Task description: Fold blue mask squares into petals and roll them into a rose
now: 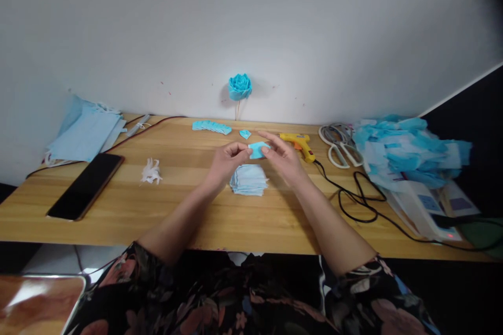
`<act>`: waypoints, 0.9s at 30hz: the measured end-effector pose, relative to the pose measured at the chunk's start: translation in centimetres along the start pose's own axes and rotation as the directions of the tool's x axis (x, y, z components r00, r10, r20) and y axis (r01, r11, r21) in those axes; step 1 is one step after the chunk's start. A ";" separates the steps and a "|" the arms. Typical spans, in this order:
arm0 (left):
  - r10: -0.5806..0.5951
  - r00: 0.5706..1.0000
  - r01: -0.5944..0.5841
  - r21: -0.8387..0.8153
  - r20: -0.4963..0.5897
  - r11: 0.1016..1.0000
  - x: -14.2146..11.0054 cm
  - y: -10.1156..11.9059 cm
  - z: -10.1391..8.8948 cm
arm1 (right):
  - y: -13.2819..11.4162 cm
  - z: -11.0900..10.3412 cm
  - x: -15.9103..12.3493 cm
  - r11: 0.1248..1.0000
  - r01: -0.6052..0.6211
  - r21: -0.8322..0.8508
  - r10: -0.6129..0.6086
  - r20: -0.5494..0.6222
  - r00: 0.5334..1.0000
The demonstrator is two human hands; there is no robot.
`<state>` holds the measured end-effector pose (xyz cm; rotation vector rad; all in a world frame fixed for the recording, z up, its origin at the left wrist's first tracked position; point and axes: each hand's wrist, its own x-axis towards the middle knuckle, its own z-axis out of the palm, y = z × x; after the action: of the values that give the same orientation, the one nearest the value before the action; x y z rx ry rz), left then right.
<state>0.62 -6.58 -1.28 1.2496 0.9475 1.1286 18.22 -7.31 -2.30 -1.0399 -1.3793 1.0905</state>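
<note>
Between my two hands is a small blue piece of mask fabric (257,150), held above the table. My left hand (231,159) pinches its left end between thumb and fingers. At the right end, my right hand (283,157) grips it with the thumb, its index finger stretched out. Just below lies a stack of pale blue fabric squares (249,180). Behind the hands sit a single folded blue petal (245,134) and a row of overlapping folded petals (211,126). A blue fabric rose (240,87) on a thin stick leans at the wall.
A yellow glue gun (301,145) with a black cord lies right of my hands, near white-handled scissors (341,152). Blue fabric scraps (408,152) heap over a power strip (428,214). Leftward are a phone (86,187), face masks (84,131) and white scraps (151,171) on the wooden table (168,220).
</note>
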 end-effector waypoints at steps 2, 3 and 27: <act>-0.003 1.000 0.003 -0.002 0.010 1.000 0.0 -0.1 0.1 | 0.2 0.1 0.0 1.000 -0.006 0.006 0.006 0.022 1.000; -0.003 1.000 0.003 -0.002 0.015 1.000 0.1 -0.3 0.2 | 0.3 0.2 0.0 1.000 -0.008 0.005 0.008 0.027 1.000; 0.021 0.996 -0.027 0.072 0.082 0.997 0.6 -1.0 -0.2 | 0.4 0.2 0.3 1.000 0.004 0.012 -0.004 -0.058 0.998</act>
<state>0.62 -5.91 -2.25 1.3587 0.9218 1.0620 18.05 -6.94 -2.67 -1.0514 -1.3268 1.0571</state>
